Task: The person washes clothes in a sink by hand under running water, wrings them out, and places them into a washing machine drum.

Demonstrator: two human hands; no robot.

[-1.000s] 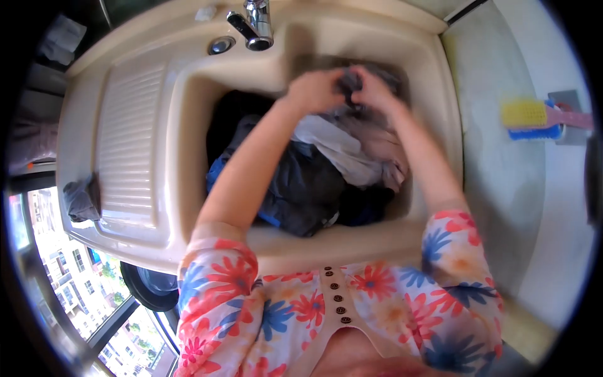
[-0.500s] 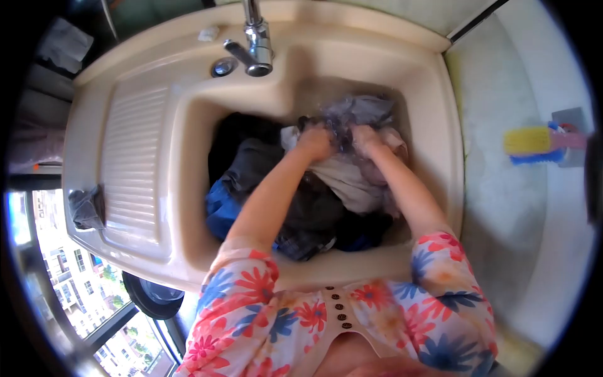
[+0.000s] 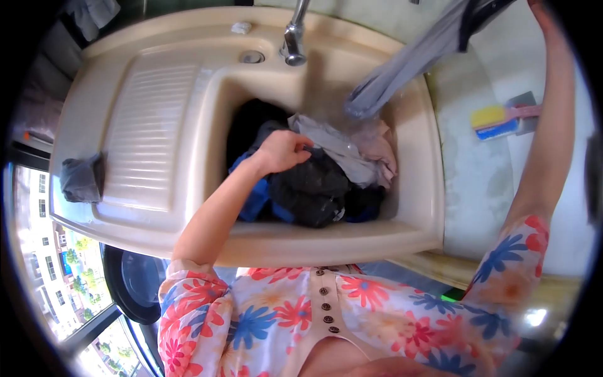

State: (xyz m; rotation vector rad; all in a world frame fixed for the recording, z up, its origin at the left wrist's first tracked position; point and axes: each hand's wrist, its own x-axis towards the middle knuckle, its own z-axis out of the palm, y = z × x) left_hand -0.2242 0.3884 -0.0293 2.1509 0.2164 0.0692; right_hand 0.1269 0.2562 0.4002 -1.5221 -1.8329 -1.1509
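Observation:
A long wet grey garment [image 3: 408, 72] hangs slanting from the top right edge of the view, its lower end over the sink's back right corner. My right hand [image 3: 542, 14] is raised at that edge, mostly cut off, and holds the garment's dark upper part; the grip itself is out of view. Above the heap of laundry in the sink, my left hand [image 3: 284, 151] hovers with loosely curled fingers and nothing visible in them. Beneath it lie dark clothes [image 3: 308, 188], with a light grey cloth [image 3: 339, 144] and a pinkish cloth [image 3: 378, 147] beside them.
The beige sink [image 3: 418, 207] has a ribbed washboard [image 3: 141, 138] on its left, where a small grey cloth [image 3: 81, 178] lies. A faucet [image 3: 293, 47] rises at the back. A scrub brush [image 3: 496, 119] rests on the right-hand ledge.
My right hand has lifted the grey garment out of the sink, up and to the right. My left hand has let go and moved left over the dark clothes. The view has shifted.

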